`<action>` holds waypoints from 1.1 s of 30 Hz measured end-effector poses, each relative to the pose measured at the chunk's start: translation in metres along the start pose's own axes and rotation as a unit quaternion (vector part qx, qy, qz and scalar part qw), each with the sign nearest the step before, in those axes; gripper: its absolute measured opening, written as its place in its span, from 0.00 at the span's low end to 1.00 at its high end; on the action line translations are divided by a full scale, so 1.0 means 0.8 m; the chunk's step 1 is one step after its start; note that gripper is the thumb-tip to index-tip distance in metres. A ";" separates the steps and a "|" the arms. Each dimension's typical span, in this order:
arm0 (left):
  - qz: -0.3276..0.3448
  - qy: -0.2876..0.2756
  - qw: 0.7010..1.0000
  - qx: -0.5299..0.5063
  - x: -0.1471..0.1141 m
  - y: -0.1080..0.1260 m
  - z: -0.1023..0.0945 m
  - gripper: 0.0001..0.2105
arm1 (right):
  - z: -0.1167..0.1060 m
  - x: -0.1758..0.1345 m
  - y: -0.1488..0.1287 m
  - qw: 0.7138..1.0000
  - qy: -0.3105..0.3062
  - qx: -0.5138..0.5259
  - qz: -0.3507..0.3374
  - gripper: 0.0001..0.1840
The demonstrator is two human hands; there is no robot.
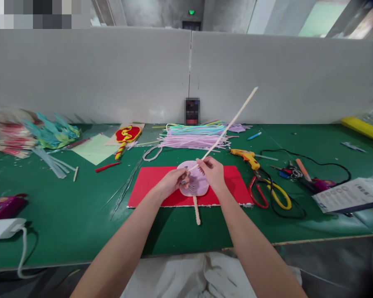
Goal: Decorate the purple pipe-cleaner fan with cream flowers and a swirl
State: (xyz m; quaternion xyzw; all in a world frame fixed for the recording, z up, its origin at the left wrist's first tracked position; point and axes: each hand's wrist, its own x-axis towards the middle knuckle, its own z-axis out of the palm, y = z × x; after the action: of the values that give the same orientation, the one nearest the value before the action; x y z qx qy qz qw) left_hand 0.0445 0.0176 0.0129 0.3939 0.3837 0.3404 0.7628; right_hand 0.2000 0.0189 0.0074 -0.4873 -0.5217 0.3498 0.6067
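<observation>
A long cream pipe cleaner (233, 121) slants up to the right, and both hands pinch it near its lower end. My left hand (173, 181) has its fingers closed on the tip. Close beside it, my right hand (212, 171) grips the same stem between thumb and fingers. Beneath them lies a round lilac fan shape (200, 188), partly hidden by my fingers. Its cream wrapped handle (197, 212) points toward me. The fan rests on a red board (151, 180), with the handle reaching past the near edge.
Lilac and blue pipe cleaners (192, 138) are piled behind the board. A yellow glue gun (246, 157) and red-and-yellow-handled scissors (269, 192) lie to the right. Left are thin wires (124, 190), a red-and-yellow fan (127, 136) and green paper (95, 149). A phone (192, 111) leans on the partition.
</observation>
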 end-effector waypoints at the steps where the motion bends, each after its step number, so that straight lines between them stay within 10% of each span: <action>1: 0.000 0.003 1.000 0.005 0.000 0.000 0.000 0.12 | 0.000 0.000 0.000 1.000 -0.003 0.000 0.000 0.16; 33: 0.028 -0.030 0.998 0.044 -0.001 -0.003 0.002 0.13 | 0.000 -0.001 -0.002 1.000 -0.011 0.028 0.008 0.17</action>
State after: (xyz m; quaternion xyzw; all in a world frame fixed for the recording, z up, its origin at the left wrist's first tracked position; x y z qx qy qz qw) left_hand 0.0458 0.0152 0.0119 0.4474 0.3638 0.3326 0.7462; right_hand 0.1993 0.0175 0.0086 -0.4705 -0.5147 0.3743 0.6112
